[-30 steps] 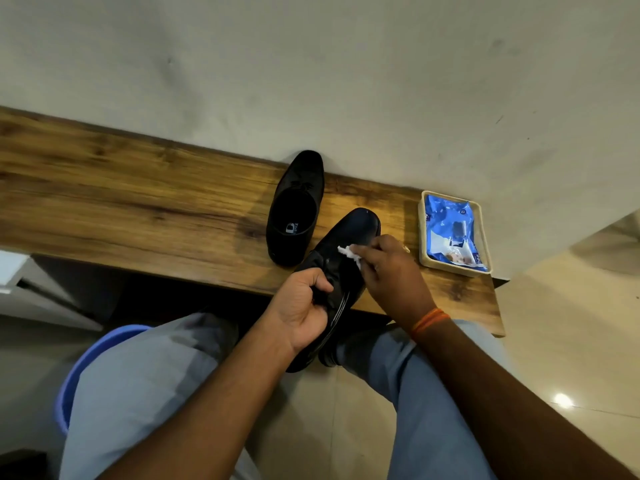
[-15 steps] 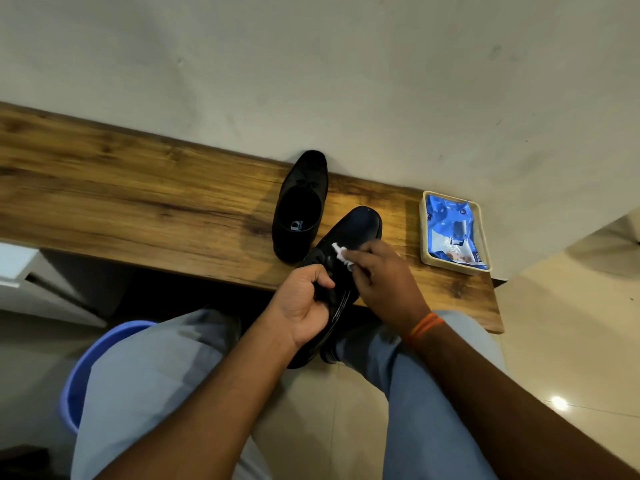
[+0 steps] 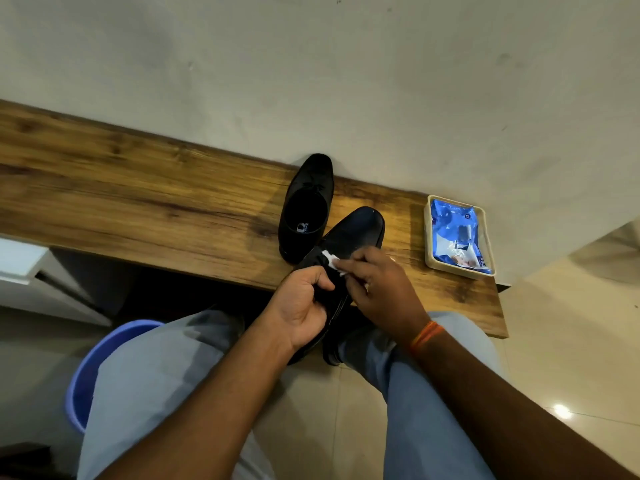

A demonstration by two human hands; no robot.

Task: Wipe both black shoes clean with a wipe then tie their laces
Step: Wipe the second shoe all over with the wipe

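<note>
One black shoe [image 3: 356, 233] lies toe-away over the front edge of the wooden shelf [image 3: 138, 209]. My left hand [image 3: 303, 306] grips its heel end, fingers curled round the collar. My right hand [image 3: 381, 289] pinches a small white wipe [image 3: 331, 262] and presses it on the shoe's upper near the laces. The second black shoe [image 3: 306, 206] stands on the shelf just left of it, opening up, lace bow at its front. Most of the held shoe's middle is hidden under my hands.
A cream tray [image 3: 485, 244] holding a blue wipes pack [image 3: 457, 237] sits at the shelf's right end. A blue bucket [image 3: 90, 368] stands on the floor by my left knee. The wall rises directly behind the shelf.
My right hand with the wipe has slid back along the shoe, from the toe side toward the laces. My left hand keeps its grip on the heel.
</note>
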